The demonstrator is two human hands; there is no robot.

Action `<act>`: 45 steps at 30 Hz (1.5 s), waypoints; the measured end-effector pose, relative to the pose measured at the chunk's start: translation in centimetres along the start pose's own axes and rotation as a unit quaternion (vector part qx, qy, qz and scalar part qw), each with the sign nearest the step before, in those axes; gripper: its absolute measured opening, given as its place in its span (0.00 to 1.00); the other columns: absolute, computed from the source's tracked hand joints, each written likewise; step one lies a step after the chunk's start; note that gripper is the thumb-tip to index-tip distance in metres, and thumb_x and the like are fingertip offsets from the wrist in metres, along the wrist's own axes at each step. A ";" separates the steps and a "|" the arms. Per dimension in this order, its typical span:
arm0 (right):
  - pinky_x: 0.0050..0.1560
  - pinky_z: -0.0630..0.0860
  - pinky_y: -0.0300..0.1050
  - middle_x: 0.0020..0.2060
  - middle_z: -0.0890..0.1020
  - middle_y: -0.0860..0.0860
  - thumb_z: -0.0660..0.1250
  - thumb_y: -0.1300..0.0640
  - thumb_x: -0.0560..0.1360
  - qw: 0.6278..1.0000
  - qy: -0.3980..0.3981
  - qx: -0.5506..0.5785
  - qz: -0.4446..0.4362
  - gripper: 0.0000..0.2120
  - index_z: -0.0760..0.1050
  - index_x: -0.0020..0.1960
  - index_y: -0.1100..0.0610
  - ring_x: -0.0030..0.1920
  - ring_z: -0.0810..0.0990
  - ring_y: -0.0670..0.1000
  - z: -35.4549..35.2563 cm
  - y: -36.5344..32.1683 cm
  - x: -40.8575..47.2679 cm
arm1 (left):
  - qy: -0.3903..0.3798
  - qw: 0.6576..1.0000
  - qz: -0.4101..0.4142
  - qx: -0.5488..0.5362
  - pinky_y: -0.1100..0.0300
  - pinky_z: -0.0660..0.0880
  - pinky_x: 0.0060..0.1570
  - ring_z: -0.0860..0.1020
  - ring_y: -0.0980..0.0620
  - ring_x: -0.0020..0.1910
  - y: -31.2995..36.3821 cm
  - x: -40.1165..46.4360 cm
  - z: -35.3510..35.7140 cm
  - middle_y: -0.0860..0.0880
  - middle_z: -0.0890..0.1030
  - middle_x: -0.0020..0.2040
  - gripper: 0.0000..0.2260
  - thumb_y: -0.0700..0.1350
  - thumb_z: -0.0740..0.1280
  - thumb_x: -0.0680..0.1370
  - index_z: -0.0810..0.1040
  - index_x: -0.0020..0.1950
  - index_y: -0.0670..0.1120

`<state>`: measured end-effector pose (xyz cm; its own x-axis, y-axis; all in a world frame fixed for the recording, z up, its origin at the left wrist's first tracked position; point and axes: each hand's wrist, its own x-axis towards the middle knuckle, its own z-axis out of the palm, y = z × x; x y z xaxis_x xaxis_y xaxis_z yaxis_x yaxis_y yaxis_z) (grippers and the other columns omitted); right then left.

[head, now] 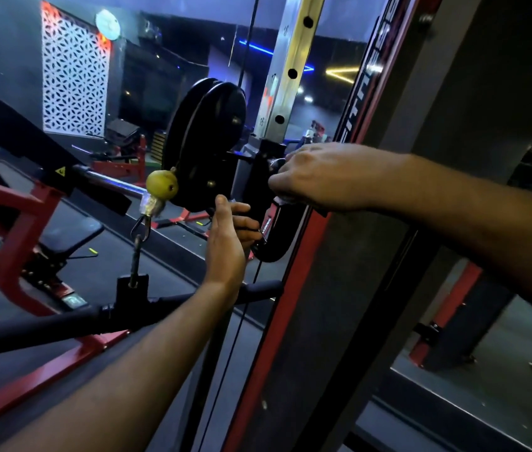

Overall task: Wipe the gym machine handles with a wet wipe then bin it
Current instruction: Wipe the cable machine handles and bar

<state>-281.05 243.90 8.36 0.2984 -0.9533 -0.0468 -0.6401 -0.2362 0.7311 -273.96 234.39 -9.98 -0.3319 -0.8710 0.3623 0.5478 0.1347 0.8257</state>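
- Left forearm nearest the lens, running up from the bottom edge to the left hand [228, 243].
- Left fingers [245, 228] are curled onto the lower end of a black strap handle [272, 236] hung on the cable machine; thumb raised beside the pulley wheel [207, 148]. The handle is gripped and steadied, as far as can be seen.
- Right hand [316, 177] is laid over the top of the same handle, knuckles up, fingers bent down around it; fingertips are hidden, so the exact pinch cannot be told.
- A pale scrap shows under the right palm, judged to be the wet wipe [285, 200], pressed against the handle's upper part.
- Outward: red upright frame [290, 265] just right of the handle; silver drilled post [290, 73] behind; cable running down past the wheel.
- A yellow-green stopper ball [161, 184] hangs left of the wheel, with a clip and chain below it leading to a black padded bar [62, 324].
- Progress, judged: wiping is under way on this one handle; the padded bar appears untouched right now, and whether other grips are done cannot be told.
- Left to do: finish this handle, wipe any remaining grips, then bin the wipe. No bin is in view.
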 end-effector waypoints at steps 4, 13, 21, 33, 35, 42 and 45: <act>0.71 0.70 0.58 0.41 0.83 0.53 0.63 0.61 0.80 0.997 0.045 -0.058 -0.019 0.04 0.73 0.54 0.59 0.47 0.84 0.54 4.3 -3.6 0.3 | -0.010 1.000 -0.007 0.000 0.63 0.79 0.41 0.81 0.53 0.42 0.0 0.0 -0.7 0.45 0.81 0.45 0.27 0.62 0.46 0.85 0.77 0.60 0.45; 0.71 0.70 0.58 0.38 0.84 0.55 0.72 0.62 0.72 0.992 0.057 -0.110 -0.019 0.05 0.77 0.45 0.60 0.45 0.84 0.56 10.8 -9.4 1.2 | 0.003 1.000 -0.023 0.004 0.59 0.75 0.48 0.82 0.50 0.46 -1.2 -0.6 -2.1 0.46 0.81 0.46 0.28 0.63 0.46 0.85 0.78 0.61 0.45; 0.78 0.53 0.55 0.54 0.83 0.55 0.47 0.64 0.82 0.986 0.079 -0.132 -0.066 0.19 0.75 0.61 0.58 0.61 0.80 0.55 7.9 -4.8 -1.4 | -0.053 0.998 0.008 0.014 0.58 0.82 0.48 0.83 0.46 0.50 0.1 -0.4 -0.6 0.43 0.82 0.50 0.27 0.64 0.47 0.83 0.77 0.60 0.47; 0.75 0.64 0.57 0.60 0.83 0.56 0.59 0.63 0.83 0.961 0.273 -0.045 0.034 0.12 0.78 0.61 0.60 0.67 0.78 0.56 5.7 -0.4 -4.0 | -0.071 0.997 0.041 0.012 0.63 0.79 0.49 0.82 0.49 0.49 -0.1 0.3 0.6 0.40 0.82 0.52 0.25 0.60 0.46 0.85 0.77 0.60 0.47; 0.75 0.64 0.58 0.59 0.83 0.57 0.59 0.64 0.83 0.951 0.303 -0.013 0.060 0.11 0.78 0.60 0.62 0.67 0.77 0.56 7.0 -1.9 -3.7 | -0.079 0.996 0.046 0.010 0.63 0.79 0.50 0.82 0.49 0.50 0.0 0.4 0.7 0.40 0.82 0.52 0.26 0.61 0.47 0.84 0.76 0.61 0.46; 0.79 0.57 0.56 0.59 0.83 0.58 0.59 0.63 0.82 0.948 0.303 0.094 0.027 0.12 0.80 0.60 0.62 0.67 0.78 0.55 11.5 -5.9 -3.3 | -0.175 0.981 0.059 0.065 0.58 0.81 0.52 0.83 0.53 0.56 -0.9 -1.0 0.6 0.46 0.82 0.58 0.23 0.59 0.46 0.86 0.76 0.66 0.48; 0.72 0.69 0.50 0.56 0.84 0.56 0.67 0.67 0.80 0.855 0.455 0.225 0.103 0.05 0.80 0.54 0.63 0.63 0.81 0.52 10.8 -5.4 -4.5 | -0.169 0.978 0.081 0.088 0.55 0.79 0.58 0.81 0.53 0.59 -1.5 -1.3 0.7 0.51 0.83 0.58 0.24 0.62 0.48 0.84 0.77 0.64 0.52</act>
<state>-286.59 247.44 -2.77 0.4420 -0.4901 0.7513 -0.8925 -0.3247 0.3132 -274.86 235.63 -11.39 -0.5021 -0.6299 0.5926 0.4839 0.3633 0.7962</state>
